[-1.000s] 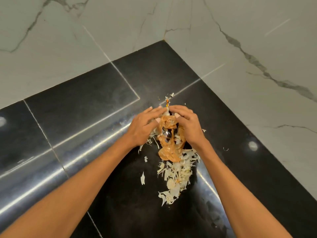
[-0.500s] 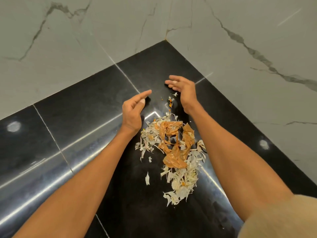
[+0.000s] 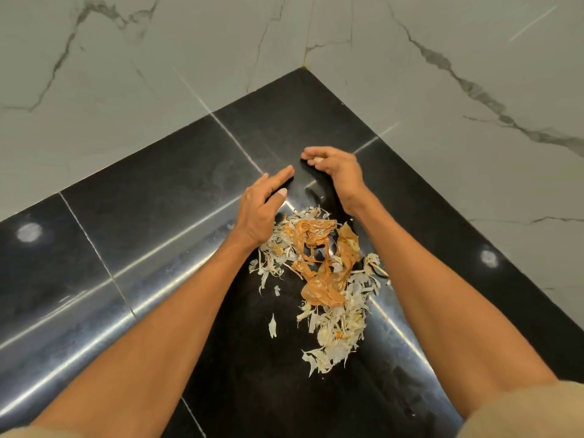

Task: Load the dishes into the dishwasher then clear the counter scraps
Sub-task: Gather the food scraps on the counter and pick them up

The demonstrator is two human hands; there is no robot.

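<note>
Beyond the scraps [image 3: 328, 292], near the counter [image 3: 158, 200] corner: left hand [image 3: 259, 210] open, fingers straight. Right hand [image 3: 338, 172] loosely curled, seemingly pinching a pale bit. Scraps heaped between both wrists.

Home kitchen corner, glossy black stone counter [image 3: 177, 191], marble-look wall tiles [image 3: 442, 153], vegetable scraps [image 3: 335, 330]
</note>
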